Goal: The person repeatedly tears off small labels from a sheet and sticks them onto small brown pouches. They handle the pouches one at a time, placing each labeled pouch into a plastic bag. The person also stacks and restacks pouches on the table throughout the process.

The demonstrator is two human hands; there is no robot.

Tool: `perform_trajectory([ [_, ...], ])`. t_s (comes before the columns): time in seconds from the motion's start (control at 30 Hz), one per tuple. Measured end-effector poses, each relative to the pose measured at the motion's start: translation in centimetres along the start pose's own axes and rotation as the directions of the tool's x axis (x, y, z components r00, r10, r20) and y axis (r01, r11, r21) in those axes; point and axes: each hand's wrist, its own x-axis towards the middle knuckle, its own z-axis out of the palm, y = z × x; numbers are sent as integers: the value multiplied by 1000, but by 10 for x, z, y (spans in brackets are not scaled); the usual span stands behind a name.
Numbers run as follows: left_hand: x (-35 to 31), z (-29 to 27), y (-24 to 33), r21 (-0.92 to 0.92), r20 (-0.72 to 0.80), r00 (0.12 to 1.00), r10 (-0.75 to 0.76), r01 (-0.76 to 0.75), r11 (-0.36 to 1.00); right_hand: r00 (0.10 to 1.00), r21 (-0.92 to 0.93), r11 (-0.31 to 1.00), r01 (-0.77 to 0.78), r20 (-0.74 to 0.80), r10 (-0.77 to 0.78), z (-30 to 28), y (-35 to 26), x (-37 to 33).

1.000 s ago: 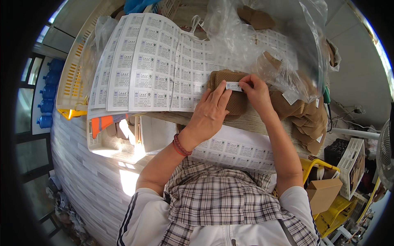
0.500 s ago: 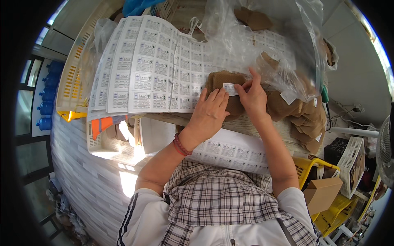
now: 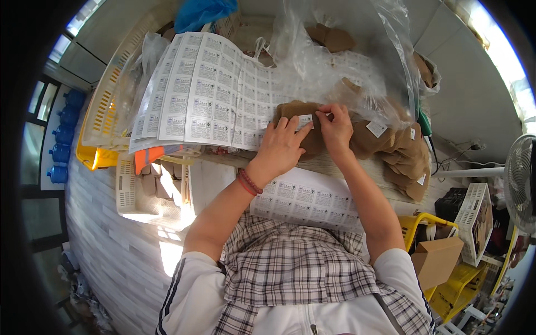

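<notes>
The brown pouch (image 3: pixel 304 125) lies flat on the desk (image 3: pixel 329 164), in the middle, just right of the big label sheets (image 3: pixel 195 95). A small white label (image 3: pixel 305 119) sits on top of it. The left hand (image 3: pixel 279 148) rests flat on the pouch with its fingers spread a little, and the fingertips touch the label's left end. The right hand (image 3: pixel 336 125) has its fingers pressed together and pinches the label's right end. To do this well, I think the left hand should hold the pouch firm so it cannot slide. The right hand should lay the label down straight and then rub it from one end to the other, so no bump or wrinkle stays under it. More brown pouches (image 3: pixel 402 156) with labels lie in a pile to the right, partly under a clear bag (image 3: pixel 357 61). Another label sheet (image 3: pixel 307 201) lies near the person, just below the hands.
</notes>
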Motion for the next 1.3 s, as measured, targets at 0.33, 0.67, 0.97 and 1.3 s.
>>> perform_trajectory([
  [0.33,-35,-22,0,-251,-246,966,-76,13,968,995,517,855,42,-98,10,-28,-21,-22],
  [0.67,-102,-18,2,-368,-179,953,-244,165,915,824,436,900,23,-518,230,-181,57,-4],
  [0.97,-41,-5,92,-468,-192,981,41,-128,875,772,744,660,104,-479,418,-155,90,-26],
  [1.3,14,59,151,-689,683,659,-317,725,22,677,822,547,158,-494,546,-139,83,-33],
])
